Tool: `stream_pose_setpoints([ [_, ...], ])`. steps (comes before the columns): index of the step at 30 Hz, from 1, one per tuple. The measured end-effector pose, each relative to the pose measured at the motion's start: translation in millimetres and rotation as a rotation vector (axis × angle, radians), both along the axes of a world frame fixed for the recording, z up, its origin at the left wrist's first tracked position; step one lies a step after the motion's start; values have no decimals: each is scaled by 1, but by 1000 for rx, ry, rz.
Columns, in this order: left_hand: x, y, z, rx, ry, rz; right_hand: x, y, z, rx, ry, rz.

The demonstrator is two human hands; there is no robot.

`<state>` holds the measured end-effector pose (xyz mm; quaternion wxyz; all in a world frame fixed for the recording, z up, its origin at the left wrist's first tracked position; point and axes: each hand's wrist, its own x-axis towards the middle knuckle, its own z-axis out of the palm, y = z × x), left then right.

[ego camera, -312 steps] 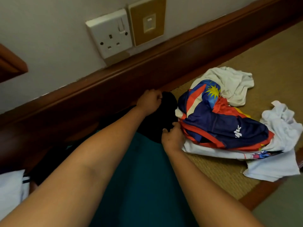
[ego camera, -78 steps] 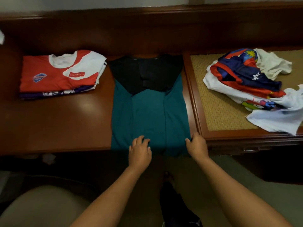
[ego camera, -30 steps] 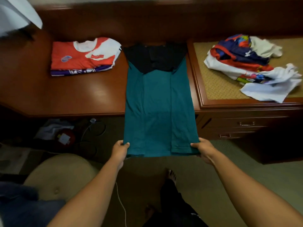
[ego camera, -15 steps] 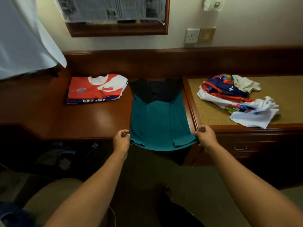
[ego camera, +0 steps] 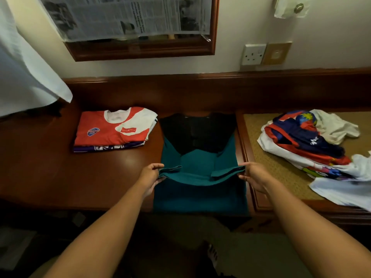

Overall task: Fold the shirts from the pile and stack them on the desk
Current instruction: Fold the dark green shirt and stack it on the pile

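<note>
1. Over the desk (ego camera: 104, 177), the teal shirt's (ego camera: 198, 189) hem, which hung off the front edge a second ago, is now lifted and carried toward the black collar; left hand (ego camera: 149, 177) and right hand (ego camera: 254, 177) each pinch a corner.
2. Only that final fold looks left before stacking.
3. Folded stack (ego camera: 114, 129) waits left, loose pile (ego camera: 313, 145) right; nothing blocks.

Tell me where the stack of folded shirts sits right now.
In the head view the folded stack lies on the dark wooden desk, left of the teal shirt held by both hands, below the newspaper-covered mirror.
</note>
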<state>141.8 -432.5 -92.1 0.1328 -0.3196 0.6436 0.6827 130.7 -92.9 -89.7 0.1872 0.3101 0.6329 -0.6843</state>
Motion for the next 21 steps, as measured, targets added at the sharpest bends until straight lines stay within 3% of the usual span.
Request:
stream_pose_setpoints([
  [7, -57, 5, -21, -75, -70, -66, -66, 7, -42, 169, -22, 200],
  [12, -82, -9, -50, -265, -128, -81, -88, 9, -67, 229, -21, 154],
  [15, -91, -13, -67, -346, -176, -118, -97, 9, -81, 387, -61, 163],
  [21, -106, -11, -83, -329, -176, -170, -103, -2, -96, 793, -29, 514],
])
